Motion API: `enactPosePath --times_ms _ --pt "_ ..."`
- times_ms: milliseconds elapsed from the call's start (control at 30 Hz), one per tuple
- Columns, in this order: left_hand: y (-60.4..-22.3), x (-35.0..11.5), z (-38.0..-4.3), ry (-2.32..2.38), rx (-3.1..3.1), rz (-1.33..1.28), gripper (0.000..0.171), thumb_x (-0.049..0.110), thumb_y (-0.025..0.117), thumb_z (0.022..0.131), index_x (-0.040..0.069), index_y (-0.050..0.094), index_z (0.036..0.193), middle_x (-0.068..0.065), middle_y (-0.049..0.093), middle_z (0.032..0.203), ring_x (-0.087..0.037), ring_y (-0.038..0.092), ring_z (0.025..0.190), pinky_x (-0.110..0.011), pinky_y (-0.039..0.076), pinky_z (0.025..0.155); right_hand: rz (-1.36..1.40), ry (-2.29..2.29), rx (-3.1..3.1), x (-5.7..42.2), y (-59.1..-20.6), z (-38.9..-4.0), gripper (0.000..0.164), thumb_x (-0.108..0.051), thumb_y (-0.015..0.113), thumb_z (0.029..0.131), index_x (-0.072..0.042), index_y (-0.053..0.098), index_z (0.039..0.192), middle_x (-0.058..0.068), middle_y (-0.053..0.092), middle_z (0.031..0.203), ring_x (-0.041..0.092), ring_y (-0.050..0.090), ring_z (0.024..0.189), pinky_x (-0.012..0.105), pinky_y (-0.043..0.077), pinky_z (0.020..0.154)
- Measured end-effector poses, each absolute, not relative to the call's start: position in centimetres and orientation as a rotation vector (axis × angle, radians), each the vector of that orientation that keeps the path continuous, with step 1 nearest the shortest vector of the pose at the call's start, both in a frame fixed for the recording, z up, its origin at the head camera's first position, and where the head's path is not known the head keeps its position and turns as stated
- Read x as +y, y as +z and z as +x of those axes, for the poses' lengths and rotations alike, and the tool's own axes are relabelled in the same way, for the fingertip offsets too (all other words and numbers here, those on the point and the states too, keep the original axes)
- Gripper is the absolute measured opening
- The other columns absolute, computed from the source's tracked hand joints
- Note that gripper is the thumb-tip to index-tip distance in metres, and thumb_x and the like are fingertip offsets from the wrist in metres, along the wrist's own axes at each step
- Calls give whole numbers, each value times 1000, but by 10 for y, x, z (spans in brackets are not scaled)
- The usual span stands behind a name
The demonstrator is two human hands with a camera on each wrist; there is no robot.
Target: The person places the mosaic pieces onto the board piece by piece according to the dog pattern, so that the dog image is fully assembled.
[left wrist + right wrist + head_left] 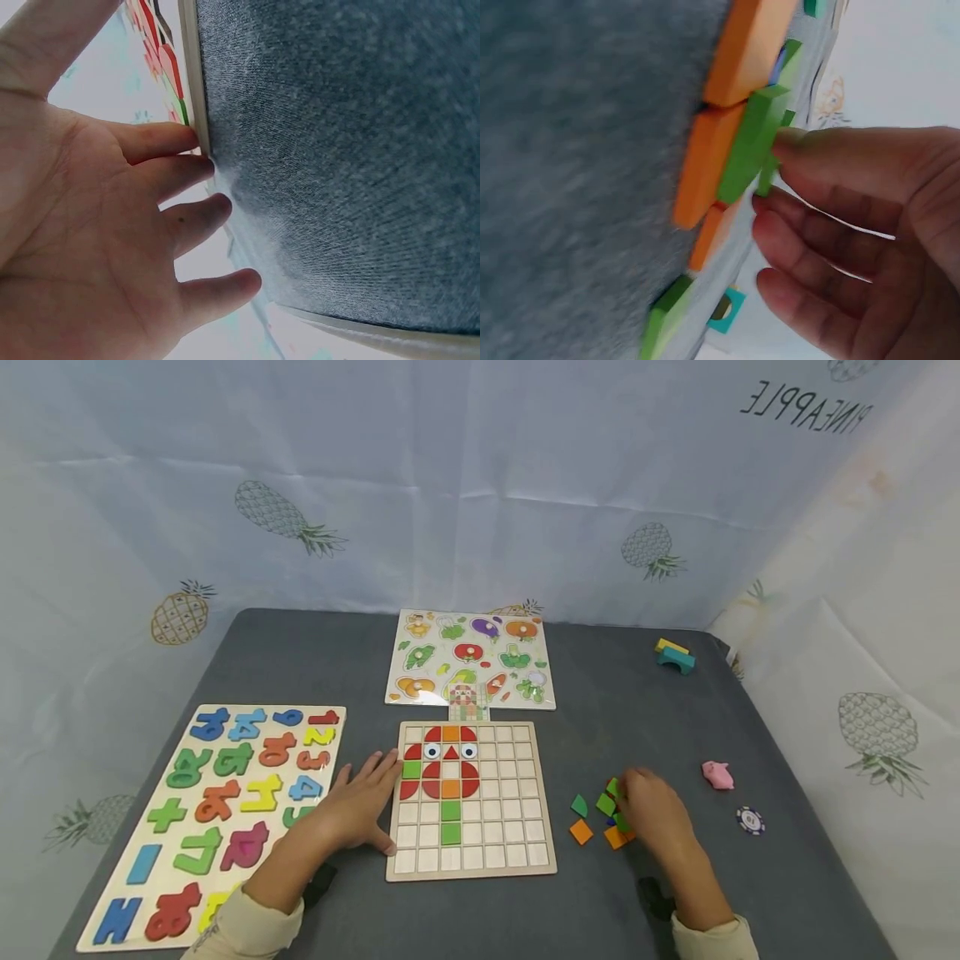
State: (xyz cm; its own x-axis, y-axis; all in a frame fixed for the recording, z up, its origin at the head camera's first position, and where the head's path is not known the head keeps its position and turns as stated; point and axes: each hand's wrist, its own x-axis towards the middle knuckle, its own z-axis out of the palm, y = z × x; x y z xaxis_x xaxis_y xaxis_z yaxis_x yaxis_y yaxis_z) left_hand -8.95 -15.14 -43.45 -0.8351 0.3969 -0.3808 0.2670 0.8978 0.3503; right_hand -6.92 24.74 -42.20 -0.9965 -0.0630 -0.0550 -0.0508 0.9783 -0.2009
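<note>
A square wooden grid board (546, 865) lies in the middle, its upper left cells filled with red, orange, green and eye tiles. My left hand (356, 810) rests at the board's left edge, fingers spread, fingertips against its rim in the left wrist view. Over a small heap of tiles to the right is my right hand (658, 814). In the right wrist view its thumb and index finger pinch a green tile (767, 175). Around it lie another green tile (751, 146), orange tiles (707, 161) and a partly hidden blue one.
A small pattern card (468, 703) overlaps a vegetable puzzle board (480, 639) behind the grid. On the left is a number puzzle board (168, 839). To the right are a pink pig figure (717, 775), a poker chip (750, 820) and a teal arch block (677, 661).
</note>
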Motion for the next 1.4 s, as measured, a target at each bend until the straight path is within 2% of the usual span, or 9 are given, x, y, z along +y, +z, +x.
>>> enactPosePath --times_ms 167,400,567,733,1067,1400 --pt "-434 -151 -90 389 2607 487 117 42 85 50 6 24 143 -11 14 151 -33 6 138 -63 5 103 -290 -422 3115 211 -415 -66 19 -11 72 74 -6 63 91 3 58 83 14 53 68 33 47 59" --pt "-436 -150 -89 387 2615 471 116 41 85 49 7 25 143 -12 14 151 -33 6 138 -62 4 104 -1026 -462 2858 123 -420 -46 15 -20 68 80 -17 65 94 -7 60 90 5 56 77 21 49 67" --pt "-436 -148 -88 401 2620 476 116 41 85 49 7 25 143 -12 15 151 -33 7 138 -62 6 104 -1316 -319 2793 91 -432 -34 14 -21 70 78 -21 68 92 -9 59 86 3 55 76 18 47 68" --pt "-435 -148 -87 385 2623 476 116 41 85 49 6 25 142 -12 15 151 -33 8 138 -63 6 104 -1429 -241 2871 79 -440 -31 13 -20 73 74 -23 69 86 -9 58 84 5 54 74 19 46 67" --pt "-434 -151 -88 374 2622 468 117 42 85 48 6 26 142 -13 15 150 -34 8 138 -63 6 103 -1542 -216 2862 75 -441 -34 13 -15 70 77 -26 71 82 -8 58 82 4 53 72 16 45 64" --pt "-436 -150 -90 363 2620 477 118 44 84 48 6 25 142 -13 14 151 -34 8 138 -63 6 103 -1522 -98 2917 75 -440 -30 10 -15 67 79 -23 72 82 -6 59 84 6 53 73 16 46 63"
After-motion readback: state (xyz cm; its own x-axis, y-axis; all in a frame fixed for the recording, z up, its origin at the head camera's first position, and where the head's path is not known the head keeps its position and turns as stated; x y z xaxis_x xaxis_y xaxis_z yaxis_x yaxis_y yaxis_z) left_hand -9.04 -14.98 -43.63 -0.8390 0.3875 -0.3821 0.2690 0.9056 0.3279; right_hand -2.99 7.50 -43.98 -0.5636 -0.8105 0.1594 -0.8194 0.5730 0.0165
